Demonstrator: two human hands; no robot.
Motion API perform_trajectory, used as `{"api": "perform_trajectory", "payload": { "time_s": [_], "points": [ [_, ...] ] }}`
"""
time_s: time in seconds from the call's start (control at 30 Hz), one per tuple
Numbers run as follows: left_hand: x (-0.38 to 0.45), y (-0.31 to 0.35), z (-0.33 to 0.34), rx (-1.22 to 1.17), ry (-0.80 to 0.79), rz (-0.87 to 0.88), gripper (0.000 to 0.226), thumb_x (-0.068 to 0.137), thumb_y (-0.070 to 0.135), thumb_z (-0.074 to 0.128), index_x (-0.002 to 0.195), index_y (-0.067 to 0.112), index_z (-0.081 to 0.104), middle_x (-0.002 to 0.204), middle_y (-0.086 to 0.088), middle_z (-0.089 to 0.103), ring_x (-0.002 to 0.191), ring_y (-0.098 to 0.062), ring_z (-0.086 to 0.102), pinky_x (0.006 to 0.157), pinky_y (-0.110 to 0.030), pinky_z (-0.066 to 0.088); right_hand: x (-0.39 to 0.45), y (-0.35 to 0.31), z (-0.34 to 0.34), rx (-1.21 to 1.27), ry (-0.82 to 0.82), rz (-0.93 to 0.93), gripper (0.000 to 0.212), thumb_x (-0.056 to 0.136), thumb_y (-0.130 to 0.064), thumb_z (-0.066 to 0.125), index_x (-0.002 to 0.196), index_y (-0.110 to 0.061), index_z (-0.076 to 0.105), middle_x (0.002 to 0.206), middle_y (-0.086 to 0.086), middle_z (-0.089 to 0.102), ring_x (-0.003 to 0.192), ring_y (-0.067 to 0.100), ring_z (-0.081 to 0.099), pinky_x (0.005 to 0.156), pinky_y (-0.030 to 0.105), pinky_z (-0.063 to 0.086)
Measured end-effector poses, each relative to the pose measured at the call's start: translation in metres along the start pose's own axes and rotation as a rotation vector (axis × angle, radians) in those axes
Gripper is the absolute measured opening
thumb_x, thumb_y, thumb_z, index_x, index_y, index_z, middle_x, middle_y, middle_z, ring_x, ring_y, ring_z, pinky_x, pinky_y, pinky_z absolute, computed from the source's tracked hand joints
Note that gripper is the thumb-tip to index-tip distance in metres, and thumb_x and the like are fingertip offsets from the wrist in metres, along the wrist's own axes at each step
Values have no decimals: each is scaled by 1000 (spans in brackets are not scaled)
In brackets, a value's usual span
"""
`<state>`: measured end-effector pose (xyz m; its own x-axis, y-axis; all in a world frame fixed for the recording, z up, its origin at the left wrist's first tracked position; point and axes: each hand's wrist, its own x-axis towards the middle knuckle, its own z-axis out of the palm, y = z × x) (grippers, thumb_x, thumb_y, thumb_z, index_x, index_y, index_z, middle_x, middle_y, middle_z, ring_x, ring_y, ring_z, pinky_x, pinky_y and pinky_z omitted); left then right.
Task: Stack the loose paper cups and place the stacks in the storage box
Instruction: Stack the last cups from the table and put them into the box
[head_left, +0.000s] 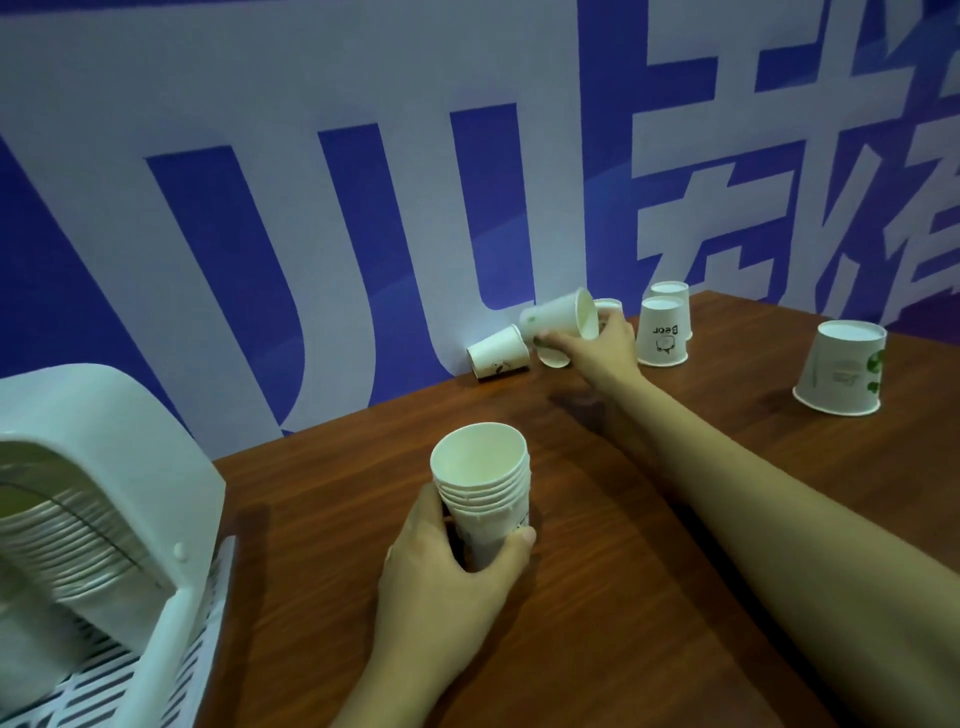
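At the far left a white slatted storage box (202, 613) stands on the wooden table (649, 597), with a long nested row of paper cups (67, 540) lying on its side inside, under a rounded white cover. Next to the right, near the middle of the table, the person's left hand (441, 566) wraps fingers and thumb round the lower wall of an upright stack of cups (485, 493), mouth up, with about six rolled rims showing one above the other. These cups look very light and thin-walled, so a hard squeeze would likely dent them; the stack is probably stiffest where the walls overlap, and gripping low, as the hand does, leaves the open mouth free to take another cup. Further back against the blue and white banner, a single cup (497, 352) lies tipped on its side. Just right of it the right hand (597, 340) holds a white cup (561, 316) on its side, mouth facing right, raised above another cup (553, 357) on the table; that hand's exact grip is partly hidden. Further right, upside-down cups rest on their rims: one printed with a small bear (664, 332), another behind it (670, 293), and a wider one with green print (841, 368) well apart at the right.
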<state>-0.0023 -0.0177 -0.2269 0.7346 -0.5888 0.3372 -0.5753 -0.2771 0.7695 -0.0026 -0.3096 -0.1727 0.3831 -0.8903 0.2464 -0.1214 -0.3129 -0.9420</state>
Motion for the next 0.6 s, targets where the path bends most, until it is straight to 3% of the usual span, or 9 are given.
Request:
{"api": "perform_trajectory", "payload": {
  "time_s": [0.1, 0.17, 0.27, 0.33, 0.47, 0.6],
  "points": [
    [-1, 5, -2, 13, 18, -15, 51, 67, 69, 76, 111, 59, 52, 112, 33, 65, 105, 8, 62, 84, -21, 54, -19, -66, -29, 43, -323, -252, 44, 85, -38, 82, 122, -24, 65, 111, -8, 68, 103, 10, 66, 77, 20, 49],
    [-1, 6, -3, 42, 48, -31, 49, 65, 71, 73, 107, 56, 51, 110, 30, 65, 102, 6, 61, 85, -27, 55, -44, -110, -49, -132, -585, -412, 27, 88, -41, 77, 112, -35, 68, 104, -13, 71, 96, 5, 66, 76, 17, 49],
    [1, 5, -5, 49, 115, -82, 51, 66, 68, 77, 106, 53, 50, 108, 26, 64, 100, 4, 61, 86, -33, 57, -78, -148, -60, -402, -730, -629, 54, 78, -50, 84, 127, -35, 66, 111, -15, 69, 99, 9, 66, 80, 22, 55],
    [0, 4, -5, 9, 146, -120, 51, 65, 65, 79, 106, 47, 55, 106, 23, 66, 96, 3, 63, 84, -37, 59, -94, -159, -56, -478, -770, -658, 67, 70, -56, 88, 130, -36, 64, 112, -16, 67, 100, 10, 65, 81, 25, 57],
    [-2, 5, -6, -38, 159, -153, 54, 63, 64, 76, 111, 46, 59, 103, 22, 71, 93, 1, 68, 82, -39, 61, -113, -155, -33, -772, -820, -721, 68, 68, -54, 89, 126, -29, 64, 112, -9, 64, 98, 13, 62, 88, 39, 57],
    [-1, 8, -7, 4, 136, -171, 56, 63, 66, 76, 113, 46, 57, 105, 21, 68, 95, -1, 67, 82, -38, 61, -112, -147, -22, -994, -893, -674, 87, 69, -60, 87, 143, -32, 49, 130, -9, 57, 110, 14, 55, 92, 33, 49]
  ]
}}
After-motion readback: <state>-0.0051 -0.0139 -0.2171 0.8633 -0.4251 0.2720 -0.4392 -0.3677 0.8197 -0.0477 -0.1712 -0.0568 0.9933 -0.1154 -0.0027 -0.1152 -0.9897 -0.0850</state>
